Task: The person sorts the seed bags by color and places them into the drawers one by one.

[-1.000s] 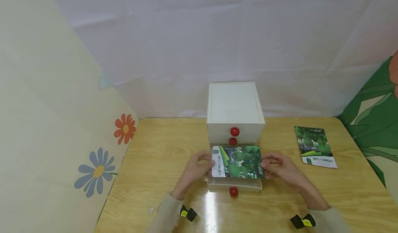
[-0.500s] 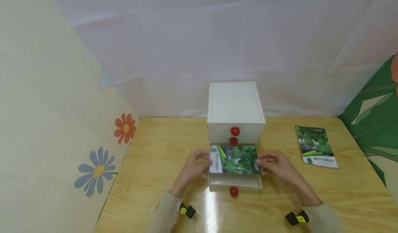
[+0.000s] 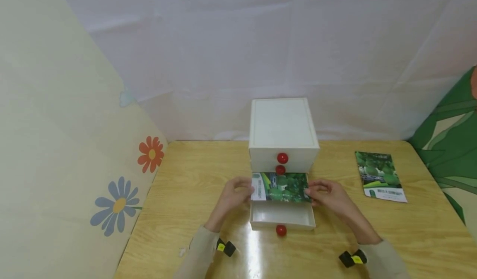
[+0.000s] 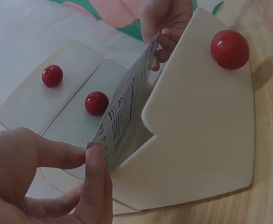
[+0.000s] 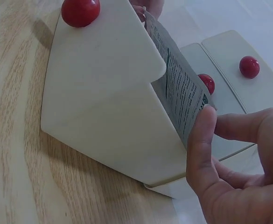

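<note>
A printed green-and-white packet (image 3: 285, 188) is held by both hands over the pulled-out bottom drawer (image 3: 283, 221). My left hand (image 3: 232, 196) pinches its left edge between thumb and fingers. At the opposite edge, my right hand (image 3: 329, 194) pinches it the same way. Both wrist views show the packet's pale back, covered in small print, slanting down into the drawer behind its front panel (image 4: 197, 121). The white drawer cabinet (image 3: 283, 121) stands just behind, its two upper drawers shut and fitted with red knobs (image 4: 52, 76).
Another packet (image 3: 381, 175) of the same print lies flat on the wooden table (image 3: 201, 163), right of the cabinet. A white cloth (image 3: 208, 63) hangs behind the table. A panel with painted flowers (image 3: 119, 204) borders the left side.
Both hands have lowered the packet into the drawer and slid it back toward the cabinet. More of the drawer's inside now shows in front of it. The grips stay the same.
</note>
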